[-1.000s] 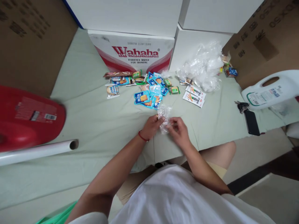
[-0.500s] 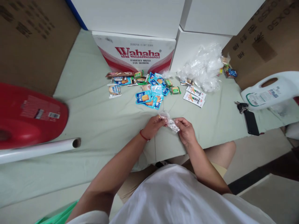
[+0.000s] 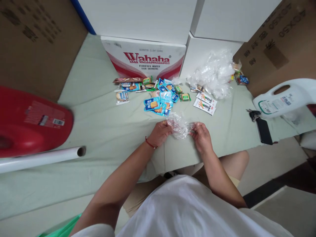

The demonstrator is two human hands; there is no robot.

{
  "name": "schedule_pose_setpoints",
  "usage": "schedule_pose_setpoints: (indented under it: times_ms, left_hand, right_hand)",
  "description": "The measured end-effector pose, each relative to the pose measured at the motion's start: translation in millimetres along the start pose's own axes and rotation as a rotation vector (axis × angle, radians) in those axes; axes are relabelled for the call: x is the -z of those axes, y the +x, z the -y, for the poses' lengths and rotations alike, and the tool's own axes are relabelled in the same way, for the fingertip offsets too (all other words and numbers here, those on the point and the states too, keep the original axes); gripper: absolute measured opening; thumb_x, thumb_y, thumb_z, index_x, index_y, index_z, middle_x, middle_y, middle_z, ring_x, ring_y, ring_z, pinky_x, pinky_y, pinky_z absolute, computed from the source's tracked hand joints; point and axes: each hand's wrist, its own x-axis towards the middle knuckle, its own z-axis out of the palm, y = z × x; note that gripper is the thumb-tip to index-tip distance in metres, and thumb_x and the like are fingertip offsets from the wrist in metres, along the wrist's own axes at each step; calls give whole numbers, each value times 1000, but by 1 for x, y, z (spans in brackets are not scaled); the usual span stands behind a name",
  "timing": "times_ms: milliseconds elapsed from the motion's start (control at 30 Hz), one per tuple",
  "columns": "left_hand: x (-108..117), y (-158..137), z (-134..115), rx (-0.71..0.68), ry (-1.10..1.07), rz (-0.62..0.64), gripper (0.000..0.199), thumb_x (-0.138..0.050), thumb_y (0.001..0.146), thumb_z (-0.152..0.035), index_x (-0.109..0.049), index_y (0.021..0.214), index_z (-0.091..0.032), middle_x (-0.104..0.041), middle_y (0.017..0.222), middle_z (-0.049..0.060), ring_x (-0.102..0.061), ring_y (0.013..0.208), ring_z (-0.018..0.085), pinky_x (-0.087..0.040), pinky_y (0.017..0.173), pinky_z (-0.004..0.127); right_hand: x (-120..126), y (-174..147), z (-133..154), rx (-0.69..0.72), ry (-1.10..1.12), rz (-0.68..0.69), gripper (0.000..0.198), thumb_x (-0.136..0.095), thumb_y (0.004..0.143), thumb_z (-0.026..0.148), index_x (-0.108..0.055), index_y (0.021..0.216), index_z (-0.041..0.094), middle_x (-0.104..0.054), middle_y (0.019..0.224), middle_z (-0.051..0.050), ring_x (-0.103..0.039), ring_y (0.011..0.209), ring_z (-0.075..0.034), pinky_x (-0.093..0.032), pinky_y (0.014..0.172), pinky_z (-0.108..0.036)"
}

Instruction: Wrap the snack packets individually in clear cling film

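Film (image 3: 181, 127), clear plastic, crumpled: is spanning the gap between both hands, over the cloth-covered bench (image 3: 98, 118). Left hand (image 3: 159, 133): fingers are pinching the film's left side. Right hand (image 3: 202, 138): fingers are pinching its right edge. Blue snack packets (image 3: 152, 104): are lying just beyond. Two white snack sachets (image 3: 204, 106): are lying beyond the right hand.

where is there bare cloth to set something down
Bare cloth lies between the red bottle and the left hand, and between the white stick-snack packets and the black phone. Crowded: before the Wahaha box, with snack packets, and at the clear plastic heap. Clear film fills the gap to the right hand.
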Motion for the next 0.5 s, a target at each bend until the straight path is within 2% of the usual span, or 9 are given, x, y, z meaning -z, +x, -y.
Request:
schedule_pose_setpoints:
  times_ms: [133, 233, 300, 367, 433, 500]
  left_hand:
    - [2, -1, 5, -7, 87, 18, 44, -99, 62, -38, -61, 69, -16, -70, 87, 0, -69, 86, 17, -57, 86, 38]
    - [3, -1, 7, -52, 193, 51, 44, -97, 66, -40, -60, 68, -17, -73, 95, 2, -67, 89, 16, -55, 86, 34]
    - [4, -2, 8, -72, 258, 80, 44, -96, 67, -41, -59, 66, -17, -74, 103, 3, -66, 93, 16, -53, 87, 32]
    - [4, -2, 7, -66, 262, 97, 45, -97, 67, -41, -59, 64, -16, -74, 106, 5, -66, 95, 17, -54, 87, 33]
    - [3, -3, 5, -33, 209, 99, 45, -97, 65, -42, -60, 65, -16, -74, 105, 5, -68, 93, 17, -55, 84, 33]
    - [3, -3, 1, 13, 132, 85, 47, -99, 63, -43, -61, 69, -16, -73, 101, 4, -70, 85, 17, -57, 79, 33]
  right_hand:
    - [-6, -10, -1, 396, -373, -133, 51, -72, 87, 65, -62, 117, 25, -63, 124, -10, -59, 116, -24, -54, 97, -41]
    - [-14, -10, -4, 528, -543, -133, 64, -77, 82, 64, -58, 129, 24, -59, 136, -15, -54, 129, -30, -49, 104, -48]
    - [-18, -5, -5, 510, -598, -102, 69, -81, 78, 62, -59, 132, 23, -61, 135, -16, -53, 129, -32, -46, 107, -51]
    - [-19, 2, -4, 408, -571, -37, 51, -78, 82, 58, -67, 117, 23, -70, 117, -11, -60, 113, -29, -48, 102, -47]
    - [-14, 9, 3, 264, -453, 24, 33, -74, 85, 54, -71, 97, 23, -72, 92, -5, -62, 88, -22, -51, 87, -38]
    - [-5, 14, 14, 112, -309, 83, 31, -78, 80, 52, -70, 86, 23, -67, 77, 0, -57, 70, -17, -49, 71, -32]
